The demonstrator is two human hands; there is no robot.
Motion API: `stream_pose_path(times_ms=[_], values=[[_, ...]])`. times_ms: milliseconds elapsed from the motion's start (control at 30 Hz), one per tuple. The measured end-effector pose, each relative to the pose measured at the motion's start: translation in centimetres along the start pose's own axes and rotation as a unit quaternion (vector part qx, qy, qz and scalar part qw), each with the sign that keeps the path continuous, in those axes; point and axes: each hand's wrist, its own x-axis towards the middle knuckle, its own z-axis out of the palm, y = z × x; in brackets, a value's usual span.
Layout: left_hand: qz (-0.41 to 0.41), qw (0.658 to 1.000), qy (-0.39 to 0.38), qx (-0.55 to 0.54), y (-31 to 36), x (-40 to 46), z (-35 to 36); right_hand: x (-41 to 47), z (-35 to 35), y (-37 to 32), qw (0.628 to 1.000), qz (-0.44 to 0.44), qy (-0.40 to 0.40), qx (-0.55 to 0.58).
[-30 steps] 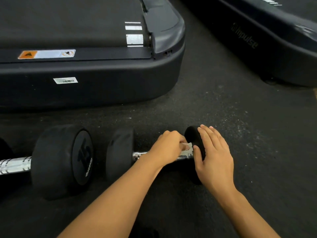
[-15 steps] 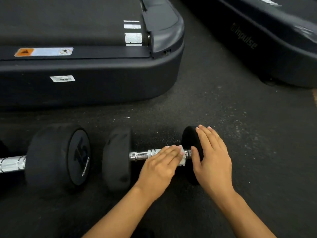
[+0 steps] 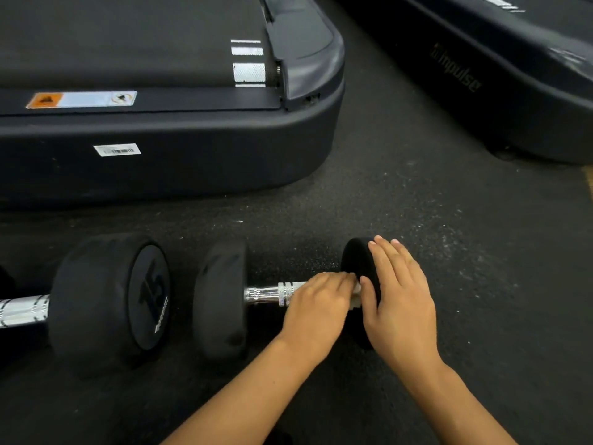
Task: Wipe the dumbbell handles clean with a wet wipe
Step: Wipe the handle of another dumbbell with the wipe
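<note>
Nearest, two bare forearms reach in from the bottom edge onto a dark rubber floor [image 3: 465,220]. Left hand [image 3: 316,311] lies over the right end of the chrome handle [image 3: 272,293] of the near dumbbell [image 3: 221,300], fingers bent over the bar and pressing a white wet wipe [image 3: 355,295] against it; only a scrap of wipe shows between the two hands, so the grip reads as closed on the wipe and bar. Right hand [image 3: 399,303] rests flat, fingers straight, on the right-hand rubber head [image 3: 354,255], thumb down its inner face, steadying the weight, holding nothing. Dumbbell lies on the floor, handle running left to right. Judgement: wiping is mid-way on this handle; the wipe sits at the right end, while the knurled and ringed stretch toward the left head is bare and cannot be told as cleaned or not. Left of it, a second dumbbell [image 3: 109,300] marked 15 lies end to end, its chrome bar [image 3: 24,311] untouched by any hand; probably work left. Beyond, a treadmill base [image 3: 192,162] with a warning label [image 3: 81,99] and barcode sticker [image 3: 117,150]. Farthest right, a second machine [image 3: 513,91], branded.
</note>
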Motion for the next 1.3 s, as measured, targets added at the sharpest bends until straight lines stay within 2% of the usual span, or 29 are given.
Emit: stream_pose_path(times_ms=[67,100,333,433,500,633,667,733,800,867,967,1033,1100,1133,1200,1300], values=[[-0.053,0.997,-0.058,-0.001,-0.3,1.1,-1.0,0.1,0.0,0.0,1.000,-0.005,-0.006,-0.023],[-0.066,0.996,-0.060,0.009,-0.6,1.0,-1.0,0.1,0.0,0.1,0.999,-0.007,-0.008,-0.031],[0.057,0.998,0.015,0.037,-1.1,-1.4,1.2,0.1,0.1,0.1,0.999,-0.034,0.006,-0.042],[0.069,0.996,0.033,0.044,-1.5,-1.3,1.4,0.1,0.1,0.3,0.999,-0.035,0.009,-0.026],[0.038,0.999,0.024,0.029,-1.0,-1.0,1.1,0.0,0.2,0.4,1.000,-0.025,0.019,0.000],[-0.105,0.987,-0.117,0.016,-1.2,1.9,-0.8,-0.1,0.4,0.4,0.999,-0.023,0.019,0.015],[-0.106,0.985,-0.130,0.034,-1.4,2.3,-1.1,-0.1,0.4,0.4,0.999,-0.023,0.020,0.016],[-0.057,0.988,-0.130,0.068,-1.3,2.1,-1.3,-0.1,0.5,0.4,0.999,-0.023,0.023,0.019],[-0.013,0.994,-0.106,0.029,-0.4,1.1,-1.6,-0.1,0.6,0.4,0.999,-0.021,0.026,0.020],[-0.053,0.993,-0.107,0.006,-0.2,1.2,-1.8,-0.1,0.6,0.4,0.999,-0.020,0.023,0.017],[-0.153,0.969,-0.193,-0.007,-1.1,3.7,-1.7,0.1,0.5,0.4,0.999,-0.020,0.023,0.016],[-0.150,0.965,-0.213,-0.013,-1.2,4.4,-1.8,0.1,0.5,0.4,0.999,-0.018,0.025,0.017],[-0.123,0.972,-0.198,0.007,-1.0,3.5,-1.7,0.0,0.5,0.4,0.999,-0.020,0.025,0.018],[-0.100,0.981,-0.168,0.010,-0.8,2.5,-1.7,0.0,0.5,0.4,0.999,-0.020,0.025,0.018],[-0.037,0.997,-0.072,-0.014,-0.9,0.7,-1.4,-0.2,0.5,0.4,0.999,-0.020,0.024,0.019],[0.055,0.997,0.046,-0.024,-2.3,-1.5,0.1,-0.3,0.5,0.6,0.999,-0.023,0.018,0.024]])
